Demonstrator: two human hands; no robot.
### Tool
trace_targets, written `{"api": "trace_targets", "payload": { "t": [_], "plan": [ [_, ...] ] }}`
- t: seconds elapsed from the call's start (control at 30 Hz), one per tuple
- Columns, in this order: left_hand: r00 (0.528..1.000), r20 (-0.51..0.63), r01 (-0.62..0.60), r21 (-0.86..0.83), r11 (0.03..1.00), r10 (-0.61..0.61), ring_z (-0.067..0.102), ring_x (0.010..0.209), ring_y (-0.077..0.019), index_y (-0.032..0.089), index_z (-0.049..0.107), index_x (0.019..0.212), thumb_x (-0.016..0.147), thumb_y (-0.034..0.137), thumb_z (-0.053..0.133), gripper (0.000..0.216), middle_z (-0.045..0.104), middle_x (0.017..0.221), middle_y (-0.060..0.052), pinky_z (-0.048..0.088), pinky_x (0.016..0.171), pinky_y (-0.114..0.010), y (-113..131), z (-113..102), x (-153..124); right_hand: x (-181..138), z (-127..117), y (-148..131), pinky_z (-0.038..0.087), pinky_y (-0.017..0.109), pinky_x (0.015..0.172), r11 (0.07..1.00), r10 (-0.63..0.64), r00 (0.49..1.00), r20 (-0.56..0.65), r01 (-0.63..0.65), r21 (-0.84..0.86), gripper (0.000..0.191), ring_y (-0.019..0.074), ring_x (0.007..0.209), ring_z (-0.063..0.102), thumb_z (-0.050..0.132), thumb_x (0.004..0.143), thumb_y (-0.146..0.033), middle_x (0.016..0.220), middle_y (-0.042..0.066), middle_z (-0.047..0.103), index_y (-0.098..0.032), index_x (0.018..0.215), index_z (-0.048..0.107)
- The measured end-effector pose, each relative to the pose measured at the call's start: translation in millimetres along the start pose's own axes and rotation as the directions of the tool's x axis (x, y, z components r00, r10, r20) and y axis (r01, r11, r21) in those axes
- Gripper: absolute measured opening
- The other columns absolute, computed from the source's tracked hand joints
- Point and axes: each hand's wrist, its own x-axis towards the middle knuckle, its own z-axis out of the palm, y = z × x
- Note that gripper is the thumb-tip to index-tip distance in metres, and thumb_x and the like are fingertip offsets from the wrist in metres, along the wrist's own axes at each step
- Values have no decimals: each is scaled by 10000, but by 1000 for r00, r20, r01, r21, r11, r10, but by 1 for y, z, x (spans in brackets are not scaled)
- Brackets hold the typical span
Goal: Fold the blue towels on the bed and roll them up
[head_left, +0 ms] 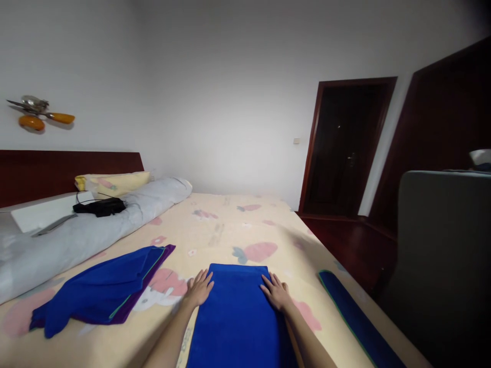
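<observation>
A blue cloth [235, 317] lies flat on the bed in front of me, its far edge straight and its near end running out of view. My left hand [200, 288] rests at its far left corner, fingers stretched out along the edge. At the right edge my right hand [276, 292] lies with spread fingers, the tips on the fabric. Neither hand grips anything. To the left is a loosely heaped blue cloth [103, 286] with a green-trimmed edge and purple beneath. A long, narrow folded blue cloth [353, 317] with green edging lies on the right.
The bed [230, 230] has a cream sheet with pink prints. Along its left side are a rolled grey quilt [153, 202], a black item [100, 206] and a pillow [118, 183]. A dark chair back [441, 255] stands at the right, near a door [347, 148].
</observation>
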Motion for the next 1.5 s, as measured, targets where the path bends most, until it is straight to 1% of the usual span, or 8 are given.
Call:
{"api": "trace_targets", "payload": {
  "t": [0.17,0.3,0.5,0.93,1.17,1.33,1.4,1.5],
  "plan": [
    [997,-83,-10,-4,1000,10,179,1459,-214,235,331,1498,966,445,194,588,241,1576,-47,178,1142,-500,2,6,-4,-4,2,3,211,515,1116,1000,-28,995,-98,27,-11,593,272,1428,241,239,976,-538,1522,95,343,-209,1413,468],
    [992,-126,9,-44,999,-14,260,1421,-195,264,420,1448,965,435,205,555,335,1541,-21,229,1127,-431,-1,7,-5,-8,-1,5,252,506,1079,998,-64,983,-175,61,-24,518,259,1349,347,237,991,-472,1420,94,475,-219,1309,559],
    [990,-129,48,-82,995,-58,282,1400,-225,247,449,1426,935,427,261,555,375,1516,-39,243,1109,-452,1,9,-1,-9,-6,4,301,470,1017,994,-105,968,-229,99,-40,496,247,1248,427,205,1007,-421,1328,95,548,-214,1197,613],
    [990,-144,-2,-55,998,-6,265,1410,-217,221,394,1458,939,396,258,564,315,1544,-67,231,1109,-408,3,4,-3,-5,-3,5,263,532,1063,997,-70,980,-184,62,-51,521,275,1310,371,209,994,-447,1457,76,439,-229,1364,503],
    [988,-146,43,-21,999,-46,196,1445,-240,163,251,1524,948,400,222,624,177,1591,-104,186,1134,-442,15,-2,12,4,-5,1,249,543,1093,997,-14,989,-147,3,-74,589,287,1366,319,226,981,-490,1538,69,316,-196,1469,375],
    [991,-73,112,8,994,-112,128,1467,-269,112,192,1534,951,423,228,662,94,1600,-119,203,1127,-520,21,2,16,5,-9,-1,252,570,1103,995,48,996,-72,-53,-79,601,298,1389,320,282,968,-501,1534,70,316,-195,1479,363],
    [989,-58,135,28,990,-133,106,1469,-300,86,194,1531,945,397,254,666,73,1598,-120,177,1123,-574,27,3,16,3,-13,-9,203,585,1121,994,67,996,-60,-72,-86,601,321,1415,273,313,965,-451,1538,101,290,-147,1482,350],
    [982,-173,84,67,994,-71,42,1477,-297,82,168,1537,931,261,235,636,35,1597,-101,68,1146,-586,48,8,17,2,-14,-39,89,558,1160,995,33,995,-94,-42,-95,589,307,1462,125,278,966,-314,1568,134,149,-74,1505,264]
  ]
}}
